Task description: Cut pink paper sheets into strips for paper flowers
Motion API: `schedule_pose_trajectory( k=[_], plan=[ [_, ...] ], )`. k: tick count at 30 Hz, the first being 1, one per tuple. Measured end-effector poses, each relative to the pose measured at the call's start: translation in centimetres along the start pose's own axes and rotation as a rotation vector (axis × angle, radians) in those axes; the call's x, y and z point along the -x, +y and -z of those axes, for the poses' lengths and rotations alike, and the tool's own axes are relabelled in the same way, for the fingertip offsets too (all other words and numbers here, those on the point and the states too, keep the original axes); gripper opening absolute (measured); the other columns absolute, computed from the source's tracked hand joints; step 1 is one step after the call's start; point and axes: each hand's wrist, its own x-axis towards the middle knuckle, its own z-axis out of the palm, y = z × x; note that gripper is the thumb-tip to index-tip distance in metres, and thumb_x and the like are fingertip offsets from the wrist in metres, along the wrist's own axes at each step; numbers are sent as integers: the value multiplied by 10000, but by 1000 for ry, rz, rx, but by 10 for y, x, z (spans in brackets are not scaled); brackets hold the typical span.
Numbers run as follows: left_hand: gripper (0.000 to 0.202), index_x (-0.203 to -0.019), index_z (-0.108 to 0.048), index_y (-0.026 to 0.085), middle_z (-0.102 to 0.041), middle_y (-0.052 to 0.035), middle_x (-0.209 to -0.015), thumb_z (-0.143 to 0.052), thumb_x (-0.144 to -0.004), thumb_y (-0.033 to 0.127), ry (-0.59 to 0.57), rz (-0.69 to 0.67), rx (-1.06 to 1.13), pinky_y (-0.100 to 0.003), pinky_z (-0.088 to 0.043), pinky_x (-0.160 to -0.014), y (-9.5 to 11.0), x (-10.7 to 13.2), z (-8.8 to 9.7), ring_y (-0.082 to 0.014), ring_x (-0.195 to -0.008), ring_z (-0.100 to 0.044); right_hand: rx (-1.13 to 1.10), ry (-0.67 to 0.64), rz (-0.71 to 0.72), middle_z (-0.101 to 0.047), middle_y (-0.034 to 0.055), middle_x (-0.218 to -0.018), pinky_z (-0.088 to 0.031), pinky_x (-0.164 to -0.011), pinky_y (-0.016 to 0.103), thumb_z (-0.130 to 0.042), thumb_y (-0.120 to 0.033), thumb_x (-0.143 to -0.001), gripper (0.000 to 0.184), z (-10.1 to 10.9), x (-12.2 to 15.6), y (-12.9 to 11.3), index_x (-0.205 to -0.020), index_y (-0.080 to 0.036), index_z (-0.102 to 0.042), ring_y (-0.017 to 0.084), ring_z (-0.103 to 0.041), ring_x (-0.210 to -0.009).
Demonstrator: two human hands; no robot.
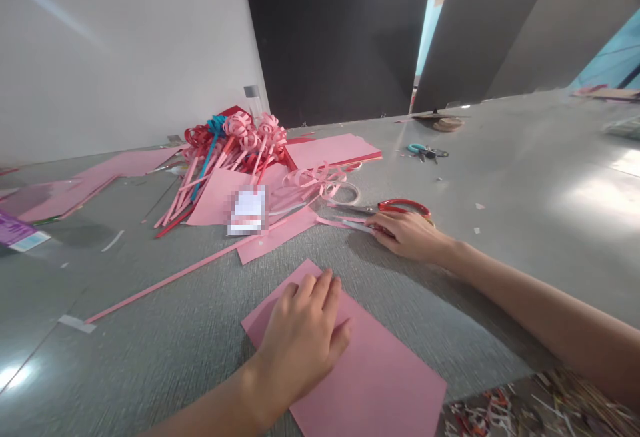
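Observation:
My left hand (307, 330) lies flat on a pink paper sheet (385, 364) at the front of the table, fingers stretched forward and thumb out to the side. Farther off to the right, my right hand (410, 234) rests on the table with its fingers curled over a thin bladed tool (357, 226). Its pale blade sticks out to the left, and the handle is mostly hidden under my fingers. Just behind this hand lie scissors with red handles (404, 206). A narrow pink paper strip (333, 222) and a roll of white tape (343, 192) are close by.
Pink, red and blue paper flowers on stems (235, 137) are heaped at the back left. Near them lie a stack of pink paper (330, 150) and a blurred white packet (249, 210). A long pink stick (165, 282) crosses the left side. Pliers (427, 152) lie back right.

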Motion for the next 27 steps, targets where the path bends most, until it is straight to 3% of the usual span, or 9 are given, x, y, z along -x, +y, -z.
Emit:
schedule_pose_trajectory(
  k=[10,15,20,25,27],
  plan=[
    [444,-1225,-511,102,-531,-111,-1271,-434,-859,342,22,2,-3,-433,-484,-775,-1,2,-1,-274,-1002,-532,130,92,-66,-640,29,-967,-328,-536,237,-404,-319,-901,270,-4,1,-4,-1042,-238,-620,163,-590,-819],
    [379,-1144,-565,100,-568,-119,-1221,-467,-837,300,92,-39,28,-400,-509,-761,-1,2,-2,-269,-1001,-554,8,155,-46,-660,23,-840,-347,-550,246,-465,-276,-865,204,0,3,-14,-937,-211,-645,157,-594,-753],
    [303,-1080,-591,114,-626,-113,-1109,-430,-842,210,134,-88,120,-368,-521,-796,-4,1,-5,-241,-1030,-567,-214,117,129,-648,44,-843,-419,-670,272,-458,-243,-868,198,3,5,-26,-921,-187,-641,149,-576,-770],
    [431,-1201,-531,195,-545,-47,-1265,-392,-821,49,7,-282,267,-369,-372,-1019,-21,-6,1,-162,-1202,-455,-405,51,383,-643,56,-892,-433,-791,320,-460,-145,-830,140,3,7,-34,-889,-169,-585,150,-565,-881],
    [450,-1185,-546,249,-552,-9,-1256,-387,-831,21,-37,-343,305,-384,-321,-1046,-28,-9,5,-145,-1212,-435,-478,-4,465,-636,69,-951,-427,-831,336,-464,-120,-801,153,4,8,-37,-907,-167,-564,157,-555,-954]
  ],
)
